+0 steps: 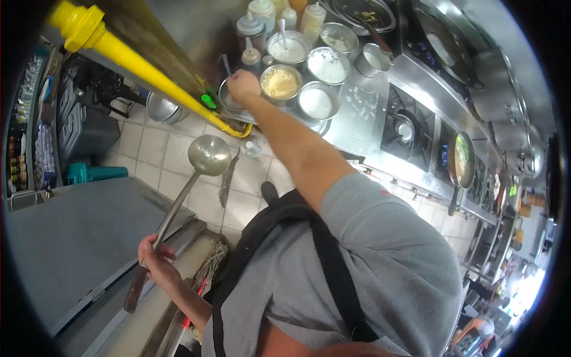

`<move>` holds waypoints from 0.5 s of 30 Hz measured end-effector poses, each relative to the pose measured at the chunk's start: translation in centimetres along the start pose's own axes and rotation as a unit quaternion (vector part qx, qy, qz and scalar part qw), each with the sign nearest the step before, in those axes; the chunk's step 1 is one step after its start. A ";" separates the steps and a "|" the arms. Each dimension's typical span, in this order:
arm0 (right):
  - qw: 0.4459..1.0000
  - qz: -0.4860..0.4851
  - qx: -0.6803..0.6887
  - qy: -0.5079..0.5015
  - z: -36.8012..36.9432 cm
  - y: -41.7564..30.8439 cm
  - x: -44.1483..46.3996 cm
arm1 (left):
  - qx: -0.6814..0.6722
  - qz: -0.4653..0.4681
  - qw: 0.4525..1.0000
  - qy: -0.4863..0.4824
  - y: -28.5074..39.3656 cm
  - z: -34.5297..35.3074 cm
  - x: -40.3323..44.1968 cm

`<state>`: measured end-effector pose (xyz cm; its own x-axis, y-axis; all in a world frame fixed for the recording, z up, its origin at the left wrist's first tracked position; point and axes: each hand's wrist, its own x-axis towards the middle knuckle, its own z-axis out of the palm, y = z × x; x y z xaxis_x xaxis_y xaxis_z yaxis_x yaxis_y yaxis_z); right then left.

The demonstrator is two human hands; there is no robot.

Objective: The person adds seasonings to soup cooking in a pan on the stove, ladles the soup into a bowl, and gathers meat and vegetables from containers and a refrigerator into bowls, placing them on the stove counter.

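Brown-ended steel ladle [180, 203] gripped by left hand [157, 262], 8 o'clock.
Round grey steel bowl [227, 101] overlapped by right hand [244, 87], 11 o'clock; pinch can't be told.

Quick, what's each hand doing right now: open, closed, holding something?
Left hand: closed around a long silver metal ladle with a brown handle.
Right hand: at a round silver metal bowl; whether it grips anything cannot be told.

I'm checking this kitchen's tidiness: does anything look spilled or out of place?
White spatters dot the steel counter beside the bowls, probably spilled. A dark, ragged streak crosses the floor tiles; debris or damage, I can't tell.
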<state>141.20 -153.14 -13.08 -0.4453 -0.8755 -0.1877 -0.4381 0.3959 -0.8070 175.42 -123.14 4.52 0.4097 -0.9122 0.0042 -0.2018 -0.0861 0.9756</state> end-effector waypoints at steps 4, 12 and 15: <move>0.982 -0.168 -0.090 0.014 -2.7 0.6 -0.6 | -0.023 0.005 1.000 0.008 0.7 -0.5 1.2; 0.984 -0.159 -0.082 0.017 -9.3 0.7 -4.3 | -0.041 -0.008 0.998 0.039 0.9 -1.7 1.6; 0.995 -0.087 -0.054 -0.017 -10.7 0.1 -5.7 | -0.050 -0.003 0.998 0.045 0.8 -1.7 1.7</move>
<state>135.34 -145.09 -6.09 -0.3303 -0.9412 -0.0709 -0.5876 0.2638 -0.7650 177.51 -124.09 5.66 0.4904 -0.8714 0.0128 -0.1105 -0.0476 0.9927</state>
